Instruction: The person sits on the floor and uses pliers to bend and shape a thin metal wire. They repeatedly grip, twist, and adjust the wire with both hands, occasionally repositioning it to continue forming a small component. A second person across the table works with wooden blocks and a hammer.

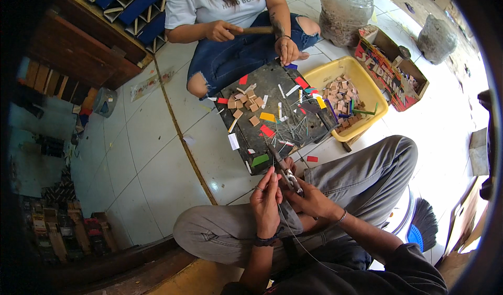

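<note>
My left hand [266,201] is closed, its fingertips pinching a thin wire [299,240]. The wire trails down in a curve past my right forearm. Closed around the handles of a worn metal hand tool like pliers or snips [287,173] is my right hand [315,199]. The tool's long dark jaws point up to the near edge of a low black worktable [246,132], just right of my left fingertips. Short cut wires [293,130] lie scattered there beside small wooden blocks [249,100], a green strip [260,160] and other coloured pieces.
Across the table a person [230,12] sits with a hammer [251,29] in one hand, the other at the table's far edge. A yellow basin [374,109] of wooden blocks stands right, with a printed carton [385,72] and bulging clear bags [346,12] beyond. Shelving [89,49] stands left.
</note>
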Available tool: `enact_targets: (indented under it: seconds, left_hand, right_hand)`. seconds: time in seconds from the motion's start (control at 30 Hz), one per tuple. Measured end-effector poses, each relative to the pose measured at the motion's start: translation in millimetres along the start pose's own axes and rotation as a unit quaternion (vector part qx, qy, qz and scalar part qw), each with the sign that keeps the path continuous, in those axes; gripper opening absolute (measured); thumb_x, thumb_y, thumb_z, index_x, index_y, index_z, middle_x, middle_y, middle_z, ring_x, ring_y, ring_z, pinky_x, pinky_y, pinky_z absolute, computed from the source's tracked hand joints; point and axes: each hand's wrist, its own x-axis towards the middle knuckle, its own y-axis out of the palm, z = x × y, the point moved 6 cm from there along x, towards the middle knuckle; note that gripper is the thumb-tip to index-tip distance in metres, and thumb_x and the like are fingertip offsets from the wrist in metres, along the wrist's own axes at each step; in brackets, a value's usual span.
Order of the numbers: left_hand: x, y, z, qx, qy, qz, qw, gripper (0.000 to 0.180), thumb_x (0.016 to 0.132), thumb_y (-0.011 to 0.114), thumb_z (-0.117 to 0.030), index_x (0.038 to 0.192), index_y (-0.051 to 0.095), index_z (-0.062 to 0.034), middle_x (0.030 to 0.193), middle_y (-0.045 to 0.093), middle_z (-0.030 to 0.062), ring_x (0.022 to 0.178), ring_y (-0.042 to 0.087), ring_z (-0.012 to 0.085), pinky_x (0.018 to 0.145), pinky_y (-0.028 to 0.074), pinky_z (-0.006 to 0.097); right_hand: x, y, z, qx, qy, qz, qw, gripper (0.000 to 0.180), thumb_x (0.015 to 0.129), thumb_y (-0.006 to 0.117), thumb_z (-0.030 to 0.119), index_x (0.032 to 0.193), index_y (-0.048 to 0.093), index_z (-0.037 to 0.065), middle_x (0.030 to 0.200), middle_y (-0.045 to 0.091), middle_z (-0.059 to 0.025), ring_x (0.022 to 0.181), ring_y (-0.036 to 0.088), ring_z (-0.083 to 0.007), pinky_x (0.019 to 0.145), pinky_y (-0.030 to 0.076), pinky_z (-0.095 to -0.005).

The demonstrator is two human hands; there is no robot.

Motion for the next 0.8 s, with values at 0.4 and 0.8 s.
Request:
enact_targets:
  seconds: [0.4, 0.8]
  left_hand:
    - [2.2, -2.2, 1.3, -0.013, -0.001, -0.008, 1.0, 0.031, 0.1, 0.061, -0.014, 0.13, 0.063, -0.0049, 0.104, 0.068, 0.0064, 0.06, 0.042, 0.0019, 0.052, 0.034, 0.018]
    - [0.3, -5.4, 7.0, -0.018, -0.005, -0.008, 1.0, 0.035, 0.1, 0.061, -0.017, 0.134, 0.06, -0.0082, 0.11, 0.066, 0.0043, 0.067, 0.045, 0.0011, 0.055, 0.036, 0.017]
  right_hand:
    - [-1.9, 1.7, 1.7, -0.016, 0.001, -0.016, 1.0, 0.052, 0.099, 0.058, 0.038, 0.134, 0.047, 0.001, 0.073, 0.059, -0.0053, 0.062, 0.056, -0.0099, 0.056, 0.048, -0.0293]
    - [11.0, -0.9, 1.4, -0.09, 0.026, -0.035, 0.995, 0.054, 0.097, 0.058, 0.041, 0.122, 0.053, -0.005, 0.091, 0.064, -0.0356, 0.096, 0.063, -0.0506, 0.081, 0.05, -0.052]
